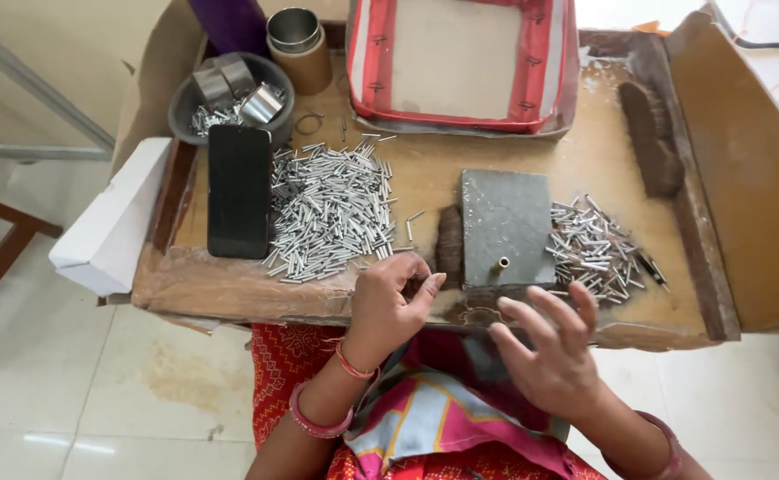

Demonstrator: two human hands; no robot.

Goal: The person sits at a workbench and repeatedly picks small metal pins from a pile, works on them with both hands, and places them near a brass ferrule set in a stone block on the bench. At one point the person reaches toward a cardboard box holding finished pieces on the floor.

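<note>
Both hands are hovering at the near edge of a worn brown work tray that is resting across the person's lap. Her left hand, wearing pink bangles at the wrist, is curling its fingers inward at the tray's front rim, just beside the big heap of short silvery metal tubes; whether it is pinching one of them is too small to tell. Her right hand is spreading flat and loose, fingers fanned, gripping nothing, just in front of a grey stone block. One small brass-coloured tube is standing upright at the block's near edge, between the two hands. A second, smaller heap of silvery tubes is lying just right of the block, and a dark brush-like tuft is sitting against the block's left side. Left of the big heap a black phone is lying face down. At the far left corner a grey bowl is holding more tubes and some metal cups, with a round tin standing beside it. A red-bordered cloth cushion is occupying the far middle, and a dark brown brush is lying towards the right side.
</note>
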